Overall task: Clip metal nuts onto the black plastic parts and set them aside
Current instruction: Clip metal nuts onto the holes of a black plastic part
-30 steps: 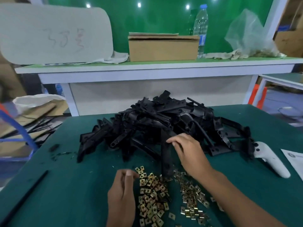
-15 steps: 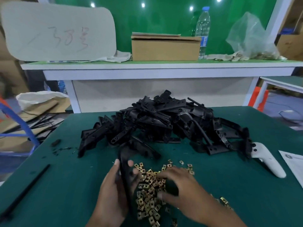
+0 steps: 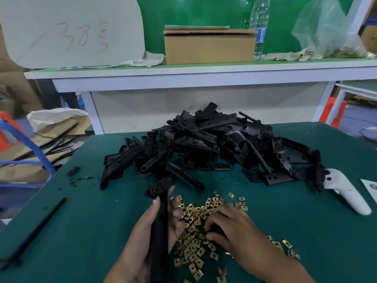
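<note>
**Q:** What are your hands doing?

**A:** My left hand (image 3: pixel 155 240) grips one long black plastic part (image 3: pixel 160 219), just left of the heap of metal nuts (image 3: pixel 195 231). My right hand (image 3: pixel 228 227) rests on that heap, fingers curled; whether it pinches a nut, I cannot tell.

**Q:** What comes next?

**A:** Probably lifting one nut and lining it up with the part's end.

**Q:** Any writing?

**A:** Handwritten marks on the pale board (image 3: pixel 71 31) far behind the heap, unreadable.

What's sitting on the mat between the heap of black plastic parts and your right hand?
Head view: brass-coloured metal clip nuts scattered on bare green mat between the heap of black plastic parts and right hand.
</note>
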Action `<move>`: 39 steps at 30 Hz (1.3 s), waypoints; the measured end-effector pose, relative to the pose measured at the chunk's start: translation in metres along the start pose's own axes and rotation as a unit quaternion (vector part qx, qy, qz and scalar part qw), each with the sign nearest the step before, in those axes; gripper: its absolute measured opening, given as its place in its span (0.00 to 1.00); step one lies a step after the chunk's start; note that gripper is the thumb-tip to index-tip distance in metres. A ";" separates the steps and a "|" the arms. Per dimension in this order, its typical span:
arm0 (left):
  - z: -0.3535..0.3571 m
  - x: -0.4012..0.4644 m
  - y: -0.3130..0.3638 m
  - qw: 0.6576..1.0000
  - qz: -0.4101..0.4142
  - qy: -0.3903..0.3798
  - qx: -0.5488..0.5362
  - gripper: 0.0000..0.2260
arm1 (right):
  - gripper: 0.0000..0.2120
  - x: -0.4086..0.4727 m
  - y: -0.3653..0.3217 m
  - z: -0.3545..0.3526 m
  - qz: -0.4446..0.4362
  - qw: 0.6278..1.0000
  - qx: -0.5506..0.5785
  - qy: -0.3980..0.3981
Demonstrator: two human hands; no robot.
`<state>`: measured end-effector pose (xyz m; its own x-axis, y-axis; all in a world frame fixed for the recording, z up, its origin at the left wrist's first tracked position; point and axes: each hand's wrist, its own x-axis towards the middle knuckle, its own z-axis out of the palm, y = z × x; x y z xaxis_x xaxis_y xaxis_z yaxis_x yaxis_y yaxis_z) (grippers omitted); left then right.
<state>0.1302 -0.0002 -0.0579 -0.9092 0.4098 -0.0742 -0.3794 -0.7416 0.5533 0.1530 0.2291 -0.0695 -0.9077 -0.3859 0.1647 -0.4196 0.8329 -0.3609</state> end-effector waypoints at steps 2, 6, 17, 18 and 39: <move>0.000 0.003 -0.005 0.999 0.002 0.016 0.029 0.28 | 0.07 -0.001 -0.002 -0.002 0.030 0.998 0.059 0.014; 0.001 -0.002 -0.007 0.986 -0.015 0.019 0.166 0.28 | 0.03 0.001 -0.007 -0.013 0.124 0.935 0.315 0.107; 0.017 -0.009 -0.018 0.990 -0.026 -0.021 0.134 0.20 | 0.10 0.007 -0.005 -0.029 0.205 0.644 0.730 0.098; 0.015 -0.008 -0.019 0.989 -0.025 -0.023 0.141 0.19 | 0.08 0.008 -0.004 -0.030 0.211 0.614 0.754 0.097; 0.026 -0.012 -0.042 0.877 0.117 0.032 0.466 0.09 | 0.03 0.008 0.004 -0.031 0.206 0.609 0.763 0.066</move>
<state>0.1613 0.0401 -0.0587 -0.9625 0.2513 0.1024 0.0969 -0.0343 0.9947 0.1443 0.2419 -0.0414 -0.9697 -0.1494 -0.1932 0.2435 -0.5302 -0.8122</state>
